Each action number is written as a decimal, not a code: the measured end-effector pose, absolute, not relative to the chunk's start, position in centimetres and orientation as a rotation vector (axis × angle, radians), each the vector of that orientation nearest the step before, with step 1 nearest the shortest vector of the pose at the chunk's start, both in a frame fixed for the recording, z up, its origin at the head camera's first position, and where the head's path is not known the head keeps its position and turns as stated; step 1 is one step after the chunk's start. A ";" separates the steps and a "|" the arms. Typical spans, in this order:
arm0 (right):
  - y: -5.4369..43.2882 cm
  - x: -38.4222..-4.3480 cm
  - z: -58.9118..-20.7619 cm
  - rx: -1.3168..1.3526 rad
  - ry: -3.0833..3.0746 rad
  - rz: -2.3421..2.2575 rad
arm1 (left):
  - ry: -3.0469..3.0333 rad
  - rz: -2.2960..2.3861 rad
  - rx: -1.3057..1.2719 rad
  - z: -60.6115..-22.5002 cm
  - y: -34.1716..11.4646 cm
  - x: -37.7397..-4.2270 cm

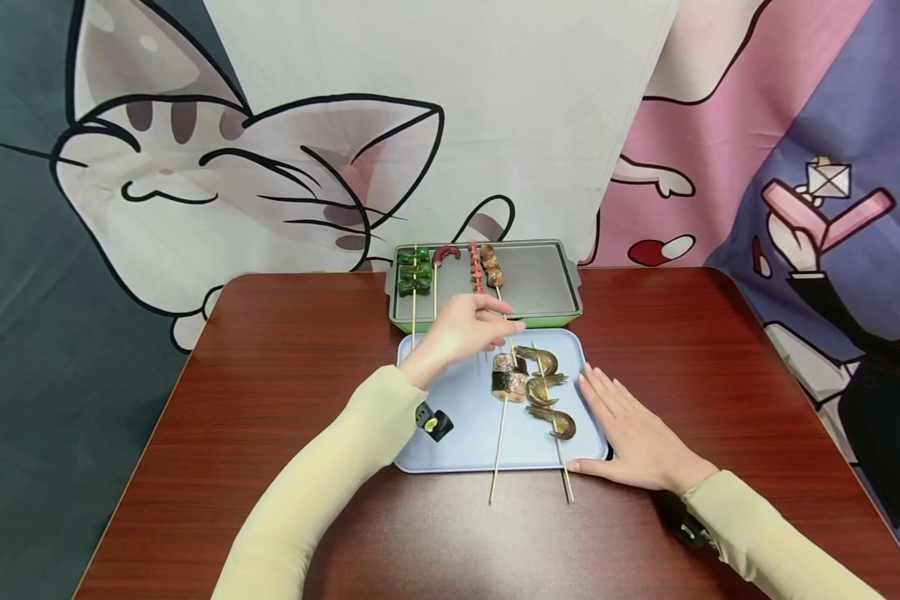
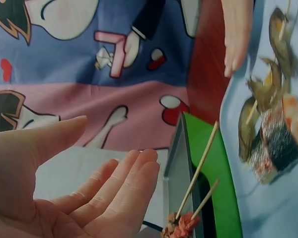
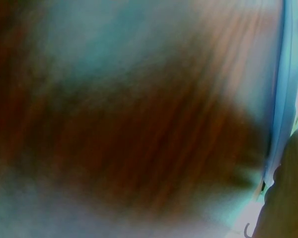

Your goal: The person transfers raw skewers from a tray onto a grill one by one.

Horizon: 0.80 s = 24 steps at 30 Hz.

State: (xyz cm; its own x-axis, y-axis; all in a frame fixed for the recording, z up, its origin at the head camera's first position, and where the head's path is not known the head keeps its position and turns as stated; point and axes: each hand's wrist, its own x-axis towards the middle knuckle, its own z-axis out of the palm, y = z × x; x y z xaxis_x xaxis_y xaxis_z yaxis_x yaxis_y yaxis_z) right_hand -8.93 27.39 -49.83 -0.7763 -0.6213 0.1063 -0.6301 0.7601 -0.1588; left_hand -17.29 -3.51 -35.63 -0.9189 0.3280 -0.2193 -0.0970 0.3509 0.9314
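Note:
My left hand (image 1: 467, 327) hovers where the grill pan (image 1: 543, 283) meets the light blue tray (image 1: 457, 454). In the left wrist view its thumb and fingers (image 2: 124, 193) are apart with nothing between them. Close by are the sticks of a pink skewer (image 1: 476, 265) and a brown chunk skewer (image 1: 492, 267), both lying in the pan. On the tray lie a skewer of pale roll with a dark band (image 1: 509, 379) and a shrimp skewer (image 1: 546, 392). My right hand (image 1: 637, 437) rests along the tray's right edge, fingers straight, thumb at the front corner.
A green pepper skewer (image 1: 414, 273) and a skewer with a dark red curled piece (image 1: 446, 254) lie at the pan's left. Both tray skewers' sticks overhang its front edge. The brown table (image 1: 285, 375) extends around; a printed curtain (image 1: 540, 108) hangs behind.

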 end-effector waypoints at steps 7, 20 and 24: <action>27.4 -9.0 -49.9 1.028 -2.913 0.289 | 2.154 1.604 0.265 -36.6 -3.6 -15.2; 27.3 -8.9 -49.8 1.025 -2.916 0.293 | 2.016 1.609 0.279 -40.8 -4.6 -12.0; 27.4 -9.0 -49.8 1.030 -2.916 0.285 | 2.006 1.580 0.237 -42.5 -5.1 -11.2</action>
State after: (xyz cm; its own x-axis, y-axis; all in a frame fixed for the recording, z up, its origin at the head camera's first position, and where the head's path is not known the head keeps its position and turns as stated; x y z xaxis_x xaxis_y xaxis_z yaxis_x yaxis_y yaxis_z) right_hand -8.95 27.36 -49.82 -0.7796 -0.6190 0.0949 -0.6257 0.7634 -0.1606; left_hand -11.19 -5.12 -42.48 -0.8223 0.4691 -0.3221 -0.2032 0.2868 0.9362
